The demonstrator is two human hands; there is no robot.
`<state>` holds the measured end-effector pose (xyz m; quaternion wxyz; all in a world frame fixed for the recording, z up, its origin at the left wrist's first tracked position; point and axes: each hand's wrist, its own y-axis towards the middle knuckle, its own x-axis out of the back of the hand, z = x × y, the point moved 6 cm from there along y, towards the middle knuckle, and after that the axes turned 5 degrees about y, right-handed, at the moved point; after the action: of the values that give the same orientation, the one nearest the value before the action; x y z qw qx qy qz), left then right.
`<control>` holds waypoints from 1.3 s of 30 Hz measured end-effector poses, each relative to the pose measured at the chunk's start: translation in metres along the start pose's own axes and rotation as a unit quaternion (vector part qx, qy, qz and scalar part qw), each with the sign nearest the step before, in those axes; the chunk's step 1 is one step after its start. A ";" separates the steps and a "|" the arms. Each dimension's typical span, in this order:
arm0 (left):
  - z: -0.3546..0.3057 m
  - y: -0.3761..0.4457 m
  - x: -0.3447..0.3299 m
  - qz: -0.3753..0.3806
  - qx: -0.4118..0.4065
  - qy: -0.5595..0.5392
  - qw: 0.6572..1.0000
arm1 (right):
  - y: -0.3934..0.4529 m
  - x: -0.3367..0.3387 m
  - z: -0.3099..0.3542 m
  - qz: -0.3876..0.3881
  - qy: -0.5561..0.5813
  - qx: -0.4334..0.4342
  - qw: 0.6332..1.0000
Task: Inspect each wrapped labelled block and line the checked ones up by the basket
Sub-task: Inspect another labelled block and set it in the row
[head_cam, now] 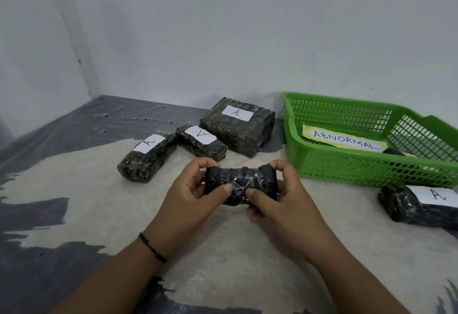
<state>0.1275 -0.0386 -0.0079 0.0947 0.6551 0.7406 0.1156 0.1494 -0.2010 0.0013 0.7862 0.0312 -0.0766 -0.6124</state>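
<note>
Both hands hold one dark wrapped block (241, 184) just above the surface at the centre. My left hand (195, 189) grips its left end and my right hand (280, 194) grips its right end, thumbs pressed on the near face. No label shows on this block. Three wrapped blocks labelled "A" lie in a row left of the green basket (322, 162): a long one (146, 160), a small one (202, 145) and a large one (238, 130). Another labelled block (418, 204) lies in front of the basket at the right.
The basket holds a yellow "ABNORMAL" sign (344, 140) and a dark object (394, 152) partly hidden by its wall. A grey and pale patterned sheet (99, 202) covers the surface. White walls (223, 41) close the back and left.
</note>
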 end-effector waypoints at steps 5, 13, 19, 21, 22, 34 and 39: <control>0.002 0.003 0.006 -0.022 -0.003 0.031 0.999 | -0.001 -0.002 0.001 0.008 0.003 0.002 1.000; 0.003 0.005 0.004 -0.030 0.032 -0.045 0.998 | 0.003 0.003 0.001 -0.021 0.038 0.001 0.999; 0.000 0.006 0.009 -0.055 0.028 -0.029 0.998 | 0.004 0.004 0.000 -0.033 0.078 -0.019 0.996; -0.001 0.005 0.007 -0.050 0.037 -0.045 0.997 | 0.004 0.006 0.001 -0.046 0.072 -0.013 0.996; 0.000 0.005 0.006 -0.048 0.040 -0.051 0.997 | 0.004 0.006 0.001 -0.048 0.070 -0.012 0.996; -0.001 0.001 0.004 -0.042 -0.022 0.065 0.997 | -0.001 0.001 0.005 -0.049 -0.017 0.048 0.998; -0.001 0.002 0.007 -0.063 -0.033 0.046 0.996 | 0.000 -0.006 0.004 -0.025 -0.048 0.060 0.997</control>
<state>0.1286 -0.0318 -0.0060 0.0887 0.5980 0.7796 0.1639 0.1470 -0.1955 0.0045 0.7629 0.0508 -0.1502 -0.6268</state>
